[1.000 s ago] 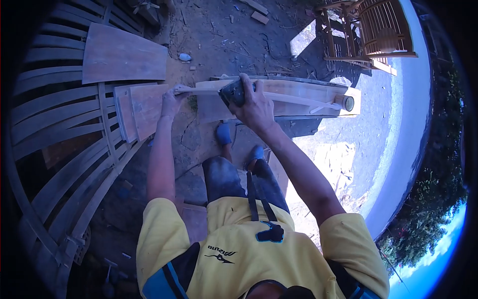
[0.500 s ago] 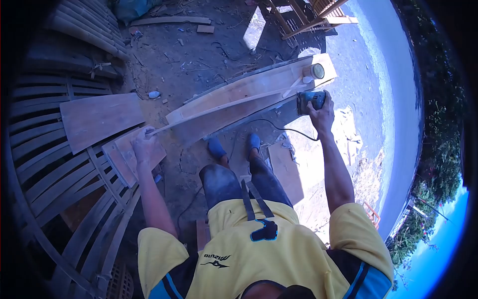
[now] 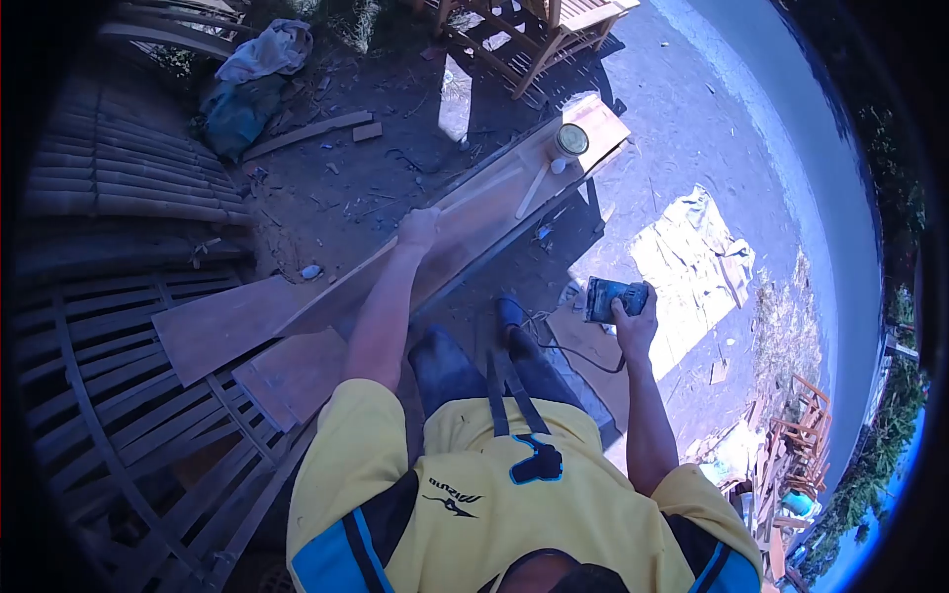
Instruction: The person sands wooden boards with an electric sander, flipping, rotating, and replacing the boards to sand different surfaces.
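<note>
My left hand (image 3: 418, 229) is closed around a long thin wooden strip (image 3: 346, 282), which slants over the wooden bench (image 3: 479, 212) toward the lower left. In my right hand (image 3: 638, 321) is a dark power sander (image 3: 611, 299), held off to the right of the bench, with its cord hanging below. A round can (image 3: 570, 141) stands near the bench's far end, with a small white object (image 3: 559, 166) and a short stick (image 3: 532, 193) beside it.
Flat boards (image 3: 227, 321) lie on a slatted bamboo frame (image 3: 109, 366) at the left. A bamboo chair (image 3: 554, 44) stands beyond the bench. Cardboard (image 3: 692, 257) lies on the sunlit ground at right, and a wood pile (image 3: 801, 445) sits at lower right.
The view has turned. The sander has come off the strip and moved right, away from the bench. My left hand has shifted from the strip's end to farther along it.
</note>
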Action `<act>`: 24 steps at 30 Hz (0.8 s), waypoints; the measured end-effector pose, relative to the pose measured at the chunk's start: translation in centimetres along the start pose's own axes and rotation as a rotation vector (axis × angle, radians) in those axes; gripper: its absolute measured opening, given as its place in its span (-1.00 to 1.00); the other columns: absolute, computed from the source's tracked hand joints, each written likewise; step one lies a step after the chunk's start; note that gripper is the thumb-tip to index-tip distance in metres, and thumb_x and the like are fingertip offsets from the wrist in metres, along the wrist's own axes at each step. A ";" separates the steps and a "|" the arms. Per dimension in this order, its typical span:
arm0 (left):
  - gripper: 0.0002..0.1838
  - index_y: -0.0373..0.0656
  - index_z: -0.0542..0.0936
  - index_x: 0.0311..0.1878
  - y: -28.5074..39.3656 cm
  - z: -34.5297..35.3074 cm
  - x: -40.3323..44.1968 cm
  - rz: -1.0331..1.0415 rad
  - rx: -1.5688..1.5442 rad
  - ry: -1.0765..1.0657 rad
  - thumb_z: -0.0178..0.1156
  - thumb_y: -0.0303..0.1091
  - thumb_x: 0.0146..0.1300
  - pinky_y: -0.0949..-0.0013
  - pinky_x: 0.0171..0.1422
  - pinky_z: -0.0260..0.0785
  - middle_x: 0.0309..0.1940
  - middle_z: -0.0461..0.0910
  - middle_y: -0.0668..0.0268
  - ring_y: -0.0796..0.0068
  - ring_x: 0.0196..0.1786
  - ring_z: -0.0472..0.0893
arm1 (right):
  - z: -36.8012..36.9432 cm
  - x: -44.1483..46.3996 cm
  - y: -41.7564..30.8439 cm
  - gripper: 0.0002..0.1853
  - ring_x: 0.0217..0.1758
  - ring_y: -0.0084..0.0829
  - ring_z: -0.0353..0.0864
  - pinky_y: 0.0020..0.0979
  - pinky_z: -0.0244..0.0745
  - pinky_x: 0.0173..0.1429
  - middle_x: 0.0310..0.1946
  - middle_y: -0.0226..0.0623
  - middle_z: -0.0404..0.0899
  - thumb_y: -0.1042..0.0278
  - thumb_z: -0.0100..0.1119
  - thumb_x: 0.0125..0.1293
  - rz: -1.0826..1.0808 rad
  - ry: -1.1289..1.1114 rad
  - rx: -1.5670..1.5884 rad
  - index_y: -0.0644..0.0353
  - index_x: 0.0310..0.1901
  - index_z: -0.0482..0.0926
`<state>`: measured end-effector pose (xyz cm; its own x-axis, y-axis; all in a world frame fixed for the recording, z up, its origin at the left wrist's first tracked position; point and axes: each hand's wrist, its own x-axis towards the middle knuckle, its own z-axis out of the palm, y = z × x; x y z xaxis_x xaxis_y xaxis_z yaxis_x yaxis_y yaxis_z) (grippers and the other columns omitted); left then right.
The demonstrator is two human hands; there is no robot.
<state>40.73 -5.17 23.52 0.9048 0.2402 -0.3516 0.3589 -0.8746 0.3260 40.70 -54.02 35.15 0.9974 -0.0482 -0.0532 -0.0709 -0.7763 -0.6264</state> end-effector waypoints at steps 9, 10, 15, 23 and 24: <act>-0.65 -0.15 0.77 0.14 1.2 -19.9 -16.0 -0.026 -0.408 0.340 0.50 -0.32 0.31 0.17 -0.01 0.63 -0.17 0.85 0.09 0.25 -0.14 0.86 | -3.6 4.8 8.2 -0.18 0.28 0.01 0.70 -0.10 0.55 0.42 0.24 0.12 0.66 0.21 0.52 0.30 0.103 0.092 0.130 0.25 0.53 0.37; -0.65 -0.15 0.77 0.14 1.6 -21.3 -17.7 -0.043 -0.394 0.389 0.50 -0.32 0.31 0.17 -0.01 0.63 -0.17 0.85 0.09 0.25 -0.14 0.86 | -3.9 5.5 7.5 -0.18 0.36 0.05 0.65 -0.09 0.52 0.47 0.31 0.12 0.62 0.22 0.51 0.29 0.108 0.067 0.186 0.28 0.53 0.38; -0.65 -0.23 0.82 0.07 2.4 -21.6 -22.9 -0.266 -0.646 0.607 0.58 -0.32 0.26 0.35 -0.13 0.59 -0.25 0.89 0.29 0.66 -0.25 0.75 | -4.3 8.8 -0.3 -0.20 0.25 -0.02 0.70 -0.09 0.57 0.38 0.24 0.11 0.63 0.31 0.51 0.30 -0.065 -0.011 0.336 0.18 0.54 0.38; -0.67 -0.24 0.84 0.01 0.0 -15.2 -24.5 -0.314 -1.011 0.784 0.62 -0.26 0.27 0.35 -0.12 0.61 -0.28 0.86 0.35 0.60 -0.26 0.76 | -8.1 9.7 -19.2 -0.19 0.14 -0.24 0.71 -0.24 0.63 0.27 0.15 -0.05 0.64 0.41 0.51 0.30 -0.485 -0.160 0.452 0.16 0.56 0.37; -0.66 -0.25 0.84 0.00 0.1 -16.1 -25.0 -0.273 -1.078 0.766 0.63 -0.25 0.27 0.36 -0.07 0.63 -0.25 0.86 0.36 0.58 -0.21 0.78 | -9.4 9.0 -22.4 -0.19 0.11 -0.27 0.72 -0.26 0.65 0.24 0.13 -0.06 0.64 0.42 0.50 0.30 -0.526 -0.203 0.491 0.16 0.56 0.37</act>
<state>21.79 -4.48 46.44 0.5484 0.8343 -0.0568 0.2266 -0.0829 0.9705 51.38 -42.99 56.01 0.8826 0.4063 0.2366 0.3710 -0.2926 -0.8813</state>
